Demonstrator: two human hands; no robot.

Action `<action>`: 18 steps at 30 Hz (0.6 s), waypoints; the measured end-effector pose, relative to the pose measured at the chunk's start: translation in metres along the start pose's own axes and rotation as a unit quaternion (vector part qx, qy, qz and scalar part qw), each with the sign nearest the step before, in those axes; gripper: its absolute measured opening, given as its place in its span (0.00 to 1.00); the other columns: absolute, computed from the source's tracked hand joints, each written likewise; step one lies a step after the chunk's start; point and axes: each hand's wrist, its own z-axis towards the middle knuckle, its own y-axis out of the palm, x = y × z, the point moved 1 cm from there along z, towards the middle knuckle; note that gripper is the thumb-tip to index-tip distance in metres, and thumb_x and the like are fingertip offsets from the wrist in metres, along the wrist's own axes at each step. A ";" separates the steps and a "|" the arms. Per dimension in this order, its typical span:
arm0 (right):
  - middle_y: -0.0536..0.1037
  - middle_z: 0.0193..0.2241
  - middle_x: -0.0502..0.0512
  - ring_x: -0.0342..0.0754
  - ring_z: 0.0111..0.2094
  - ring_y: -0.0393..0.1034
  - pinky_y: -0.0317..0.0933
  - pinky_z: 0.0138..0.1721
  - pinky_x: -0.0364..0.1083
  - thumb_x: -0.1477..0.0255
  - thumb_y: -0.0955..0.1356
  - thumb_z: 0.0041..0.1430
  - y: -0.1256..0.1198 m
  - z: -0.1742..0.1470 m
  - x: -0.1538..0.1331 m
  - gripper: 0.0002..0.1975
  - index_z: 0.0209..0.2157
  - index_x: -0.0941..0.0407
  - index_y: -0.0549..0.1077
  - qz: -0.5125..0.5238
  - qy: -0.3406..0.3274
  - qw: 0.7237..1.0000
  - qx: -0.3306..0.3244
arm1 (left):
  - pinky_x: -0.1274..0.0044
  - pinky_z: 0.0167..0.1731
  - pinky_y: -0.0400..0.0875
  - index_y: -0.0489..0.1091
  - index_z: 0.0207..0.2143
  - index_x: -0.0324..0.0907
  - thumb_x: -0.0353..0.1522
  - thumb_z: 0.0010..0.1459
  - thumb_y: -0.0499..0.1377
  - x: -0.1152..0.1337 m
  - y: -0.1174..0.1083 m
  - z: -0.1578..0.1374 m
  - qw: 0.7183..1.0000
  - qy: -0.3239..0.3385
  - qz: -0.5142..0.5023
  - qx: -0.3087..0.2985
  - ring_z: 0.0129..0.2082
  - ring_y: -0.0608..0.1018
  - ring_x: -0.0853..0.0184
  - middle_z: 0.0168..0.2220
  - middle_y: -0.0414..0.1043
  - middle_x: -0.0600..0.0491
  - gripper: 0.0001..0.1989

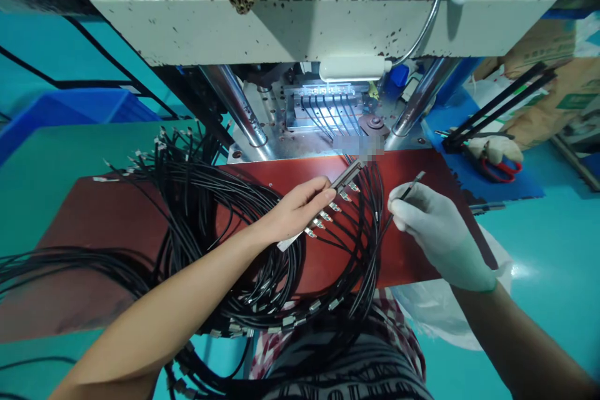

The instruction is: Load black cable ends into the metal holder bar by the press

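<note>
My bare left hand (307,203) is closed round a long metal fixture bar (347,178), tilted up to the right. Along the bar's lower right side sits a row of cable connectors (334,206), their black cables trailing right. In a white glove, my right hand (424,225) pinches one black cable (412,186) close to its end, apart from the bar. A large coil of black cables (225,194) with small metal ends lies left of and below my left hand. Both hands are above a reddish-brown board (412,262).
Ahead stands a press with metal posts (246,112) and a lit lower mould (323,109) with several cables in it. A white lamp (355,67) hangs above. Red-handled scissors (501,169) lie on a blue surface at right. A blue bin (89,103) stands left.
</note>
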 end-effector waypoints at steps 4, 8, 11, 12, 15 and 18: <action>0.77 0.28 0.51 0.36 0.22 0.62 0.54 0.22 0.37 0.66 0.73 0.53 0.002 0.002 0.009 0.11 0.36 0.56 0.74 0.182 -0.004 0.983 0.003 | 0.81 0.22 0.56 0.57 0.27 0.41 0.44 0.63 0.51 0.000 -0.002 0.000 1.000 -0.015 -0.013 0.006 0.23 0.60 0.74 0.24 0.55 0.59 0.18; 0.78 0.27 0.52 0.35 0.17 0.59 0.47 0.16 0.36 0.64 0.73 0.53 0.006 0.009 0.011 0.14 0.38 0.56 0.72 0.239 0.012 0.971 0.019 | 0.82 0.22 0.56 0.57 0.27 0.41 0.43 0.63 0.52 0.000 -0.003 0.000 1.000 -0.020 -0.020 0.006 0.23 0.60 0.75 0.24 0.55 0.59 0.18; 0.78 0.28 0.52 0.34 0.17 0.58 0.46 0.16 0.36 0.64 0.72 0.54 0.007 0.010 0.007 0.13 0.37 0.57 0.72 0.234 0.003 0.971 0.043 | 0.82 0.22 0.57 0.57 0.27 0.41 0.44 0.63 0.52 -0.001 -0.003 0.000 0.999 -0.026 -0.021 0.004 0.23 0.61 0.74 0.24 0.56 0.59 0.18; 0.78 0.28 0.52 0.34 0.17 0.58 0.46 0.16 0.36 0.64 0.71 0.55 0.007 0.010 0.006 0.13 0.37 0.58 0.73 0.222 0.001 0.974 0.044 | 0.81 0.22 0.58 0.57 0.27 0.41 0.45 0.62 0.52 0.000 -0.003 0.000 0.999 -0.029 -0.023 0.001 0.23 0.62 0.74 0.24 0.57 0.59 0.18; 0.74 0.23 0.50 0.34 0.16 0.55 0.45 0.16 0.37 0.61 0.68 0.60 0.005 0.012 0.004 0.15 0.40 0.59 0.75 0.176 -0.010 0.984 0.005 | 0.81 0.22 0.59 0.58 0.28 0.41 0.46 0.62 0.52 0.000 -0.003 -0.001 0.999 -0.039 -0.034 -0.013 0.23 0.63 0.74 0.24 0.59 0.58 0.18; 0.72 0.24 0.49 0.34 0.17 0.51 0.41 0.16 0.38 0.60 0.67 0.61 0.002 0.019 0.008 0.17 0.42 0.58 0.76 0.184 0.001 0.980 -0.079 | 0.82 0.22 0.60 0.59 0.28 0.41 0.45 0.62 0.53 0.000 -0.004 -0.001 0.997 -0.041 -0.058 -0.024 0.22 0.64 0.75 0.24 0.60 0.59 0.18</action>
